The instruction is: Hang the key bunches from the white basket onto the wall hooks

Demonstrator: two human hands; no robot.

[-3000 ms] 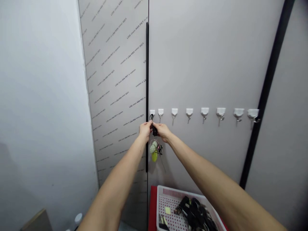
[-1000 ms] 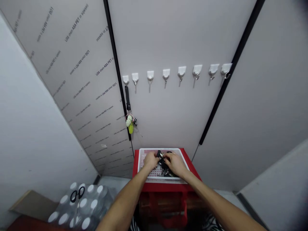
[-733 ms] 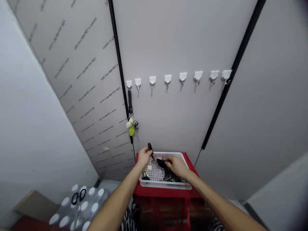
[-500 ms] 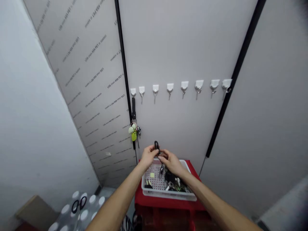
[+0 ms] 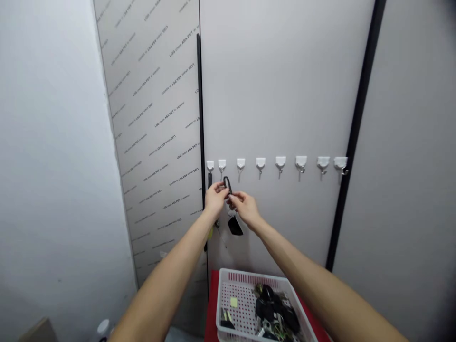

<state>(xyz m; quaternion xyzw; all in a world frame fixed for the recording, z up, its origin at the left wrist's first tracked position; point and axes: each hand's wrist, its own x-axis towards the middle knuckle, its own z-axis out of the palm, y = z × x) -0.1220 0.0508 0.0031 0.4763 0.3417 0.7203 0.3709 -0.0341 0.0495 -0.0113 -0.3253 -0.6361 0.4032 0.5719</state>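
Note:
My left hand [image 5: 215,199] pinches the black strap loop of a keychain [image 5: 227,184], held upright in front of the cabinet door. My right hand [image 5: 245,207] grips the same keychain just below the loop. From its ring a black rectangular fob [image 5: 235,226] dangles under my fingers. Right above the loop is the second white hook [image 5: 222,164] from the left; the loop looks just below it, and I cannot tell whether they touch. On the leftmost hook [image 5: 210,166] hangs another black-strapped keychain [image 5: 210,179], largely hidden behind my left hand.
More white hooks [image 5: 261,163] run in a row to the right along the door. Below, a white perforated basket [image 5: 253,274] with a pile of keys and black fobs [image 5: 272,306] stands on a red surface [image 5: 211,304]. A black vertical strip [image 5: 201,118] borders the door's left side.
Both hands have lifted the keychain from above the basket up to the level just under the hooks. The view has shifted, so the hooks and basket sit lower in the picture.

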